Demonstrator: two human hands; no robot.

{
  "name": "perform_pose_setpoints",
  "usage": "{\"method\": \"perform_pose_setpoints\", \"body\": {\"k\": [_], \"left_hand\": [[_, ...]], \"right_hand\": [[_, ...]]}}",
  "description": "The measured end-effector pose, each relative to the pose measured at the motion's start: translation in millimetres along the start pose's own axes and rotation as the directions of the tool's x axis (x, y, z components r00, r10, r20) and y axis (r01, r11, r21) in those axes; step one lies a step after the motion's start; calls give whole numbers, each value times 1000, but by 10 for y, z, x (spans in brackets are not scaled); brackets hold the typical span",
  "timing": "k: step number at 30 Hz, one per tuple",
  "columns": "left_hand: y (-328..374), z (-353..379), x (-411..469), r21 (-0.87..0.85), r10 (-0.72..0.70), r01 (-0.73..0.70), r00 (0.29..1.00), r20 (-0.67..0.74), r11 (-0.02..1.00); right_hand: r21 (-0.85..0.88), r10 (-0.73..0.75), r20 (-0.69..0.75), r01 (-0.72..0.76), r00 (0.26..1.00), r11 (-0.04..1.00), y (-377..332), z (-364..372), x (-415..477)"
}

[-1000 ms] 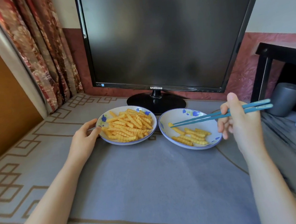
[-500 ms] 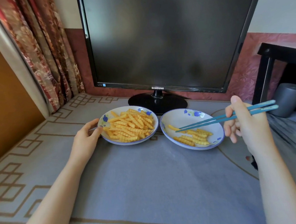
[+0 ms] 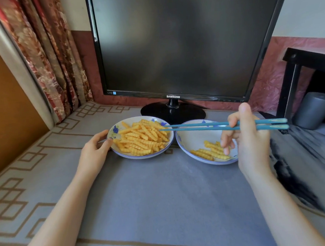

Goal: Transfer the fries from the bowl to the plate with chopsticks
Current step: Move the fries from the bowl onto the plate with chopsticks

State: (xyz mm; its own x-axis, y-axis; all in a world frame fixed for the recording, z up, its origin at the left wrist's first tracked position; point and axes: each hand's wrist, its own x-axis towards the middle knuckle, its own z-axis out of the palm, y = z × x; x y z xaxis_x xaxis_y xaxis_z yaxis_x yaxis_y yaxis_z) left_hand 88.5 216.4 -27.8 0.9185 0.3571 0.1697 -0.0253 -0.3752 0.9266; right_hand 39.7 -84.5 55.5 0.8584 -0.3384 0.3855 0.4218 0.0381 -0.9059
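Note:
A white bowl [image 3: 113, 130] with blue flowers holds a heap of crinkle-cut fries [image 3: 142, 138]. My left hand [image 3: 95, 152] grips its left rim. To its right stands a matching plate [image 3: 189, 140] with several fries [image 3: 210, 152] near its front. My right hand [image 3: 249, 141] is raised over the plate and holds blue chopsticks [image 3: 196, 126]. The chopsticks lie nearly level, pointing left. Their tips are slightly apart at the right side of the heap in the bowl, with no fry lifted between them.
A dark Samsung monitor [image 3: 187, 44] on a round black base [image 3: 173, 112] stands right behind the dishes. A grey mat [image 3: 163, 199] with a brown key pattern covers the table. A curtain [image 3: 43, 54] hangs at the left; a black stand [image 3: 296, 75] and grey cylinder [image 3: 314, 110] are at the right.
My right hand rose and swung the chopsticks left, from over the plate's fries to the heap in the bowl. The left hand stayed on the bowl's rim.

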Motion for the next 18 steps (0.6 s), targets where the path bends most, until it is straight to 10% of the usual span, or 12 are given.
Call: {"method": "perform_pose_setpoints", "body": {"k": [18], "left_hand": [[4, -6, -3, 9, -6, 6, 1000, 2, 1000]], "right_hand": [[-31, 33, 189, -27, 981, 999, 81, 116, -94]]}}
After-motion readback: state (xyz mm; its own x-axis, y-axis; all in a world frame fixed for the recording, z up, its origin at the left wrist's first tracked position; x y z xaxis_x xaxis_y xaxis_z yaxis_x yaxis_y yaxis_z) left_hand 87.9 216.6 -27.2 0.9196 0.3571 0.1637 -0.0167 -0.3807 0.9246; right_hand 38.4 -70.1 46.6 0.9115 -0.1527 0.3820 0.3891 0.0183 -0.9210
